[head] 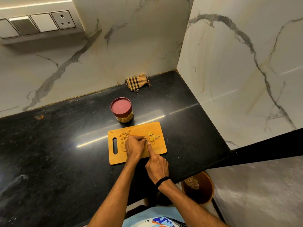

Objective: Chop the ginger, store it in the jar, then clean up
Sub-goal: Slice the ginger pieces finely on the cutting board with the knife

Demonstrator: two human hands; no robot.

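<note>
A head-worn view looks down at a dark stone desk [65, 145] in a marble-walled corner. A wooden chopping board [118, 158] lies near the desk's front edge, within easy arm's reach.

The left grip [135, 145], a bare hand, is curled knuckles-up over the ginger [152, 137] at the board's middle, pinning it so it cannot slide; the piece under the fingers is mostly hidden. Cut chunks lie just right of the blade, and thin scraps [124, 134] are heaped to the left.

The right grip [156, 166] is wrapped round a knife [146, 139], with the forefinger laid along the spine, likely to steady the cut. The blade stands just beside the left fingertips.

The jar [122, 110], with its dark red lid on, waits just beyond the board's far edge, close for filling. A checked cloth [137, 83] sits against the far wall. A brown bin [198, 187] stands on the floor, near right, below the desk edge.
</note>
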